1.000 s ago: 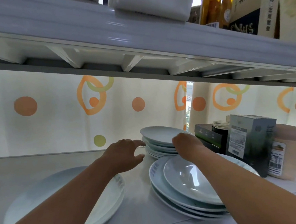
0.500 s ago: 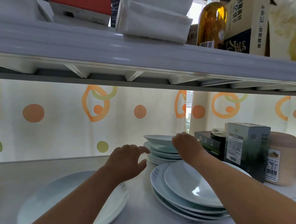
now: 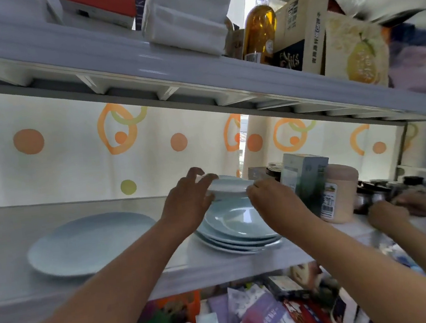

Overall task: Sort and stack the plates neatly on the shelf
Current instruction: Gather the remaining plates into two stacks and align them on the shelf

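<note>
Plates are what both hands are on: a small stack of pale blue ceramic plates (image 3: 229,187) is clamped between them towards the back of the white laminate shelf (image 3: 12,266). The left hand (image 3: 188,202) has its fingers (image 3: 198,172) hooked over the far rim, thumb low on the near side. The right hand (image 3: 269,198) pinches the opposite edge with curled fingers. A grip on both sides makes sense to me, since loose plates would slide over one another if taken from one side only. Whether the small stack is clear of the shelf or resting on it I cannot tell, because the hands hide its foot.

Just in front, under the wrists, lies a wider stack of pale blue shallow plates (image 3: 240,230), four or so, nested and a little askew. Well to the left is a large pale blue round plate (image 3: 91,242), lying flat on its own. So three sizes sit in three places, and my guess is the small ones are being gathered to go down as their own pile or onto the wider stack.

To the right, a grey-green cardboard carton (image 3: 305,178) and a pink lidded plastic tub (image 3: 341,195) crowd the right hand, leaving little room to swing that way. Another person's hand (image 3: 388,215) is busy among dark jars (image 3: 365,198) further right. Behind everything hangs a white cloth with orange rings (image 3: 75,162).
</note>
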